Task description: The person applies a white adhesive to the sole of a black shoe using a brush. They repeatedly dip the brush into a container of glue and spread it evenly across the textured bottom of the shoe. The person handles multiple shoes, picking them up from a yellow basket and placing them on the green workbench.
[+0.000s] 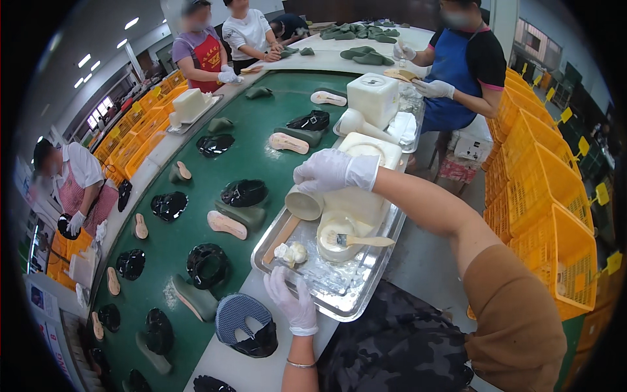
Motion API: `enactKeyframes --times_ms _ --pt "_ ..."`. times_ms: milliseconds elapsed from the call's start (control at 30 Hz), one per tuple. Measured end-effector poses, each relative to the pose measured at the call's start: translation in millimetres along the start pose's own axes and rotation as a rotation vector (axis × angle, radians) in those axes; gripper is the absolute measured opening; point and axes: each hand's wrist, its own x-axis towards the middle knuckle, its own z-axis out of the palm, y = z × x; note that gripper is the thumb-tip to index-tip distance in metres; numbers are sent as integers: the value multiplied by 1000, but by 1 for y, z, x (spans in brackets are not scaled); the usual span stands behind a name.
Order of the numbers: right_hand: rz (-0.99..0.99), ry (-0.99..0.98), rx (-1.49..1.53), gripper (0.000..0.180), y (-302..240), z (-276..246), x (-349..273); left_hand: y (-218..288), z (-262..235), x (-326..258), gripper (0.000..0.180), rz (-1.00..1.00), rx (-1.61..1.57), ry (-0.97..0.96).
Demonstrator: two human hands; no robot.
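Observation:
My right hand (333, 171), in a white glove, curls over a cream-coloured cup (305, 204) held tilted beside a large whitish plastic jug (369, 202). Below it, a small round pot (332, 251) stands on the metal tray (356, 302). A flat brush with a wooden handle (371, 241) lies across the pot's rim. My left hand (291, 302), also gloved, rests at the tray's near left edge with its fingers apart. Next to its fingertips lies a crumpled white wad (290, 253). A flat wooden strip (283, 236) lies along the tray's left side.
A green conveyor belt (189, 235) carries black shoe uppers (208, 266), green shoe pieces and pale insoles. An upper with a patterned sole (243, 318) lies by my left hand. Stacked yellow crates (552, 222) stand to the right. Several people work around the belt, one in a blue apron (457, 68).

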Motion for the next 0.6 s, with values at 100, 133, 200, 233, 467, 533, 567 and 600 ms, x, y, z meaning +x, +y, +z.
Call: enactKeyframes --times_ms 100,133,200,233,467,533,567,600 --pt "16 23 -7 22 0 -1 -3 -2 3 -1 44 -7 -17 -4" --pt "19 29 -9 22 1 0 -4 -2 4 -2 44 -10 -17 -5" --pt "25 43 -12 21 1 0 -4 -3 4 -3 44 -14 -19 -7" --pt "28 51 -13 20 0 0 -3 -3 3 -2 44 -14 -19 -7" --pt "25 67 -38 22 -2 0 -4 -2 1 -1 42 -31 -28 -27" --pt "35 61 -36 23 -3 -1 -5 -3 2 -1 41 -22 -23 -29" --pt "40 58 -35 23 -3 0 -5 -4 3 -1 41 -18 -21 -30" --pt "34 63 -39 23 -2 -2 -5 -3 3 0 39 -8 -22 -13"
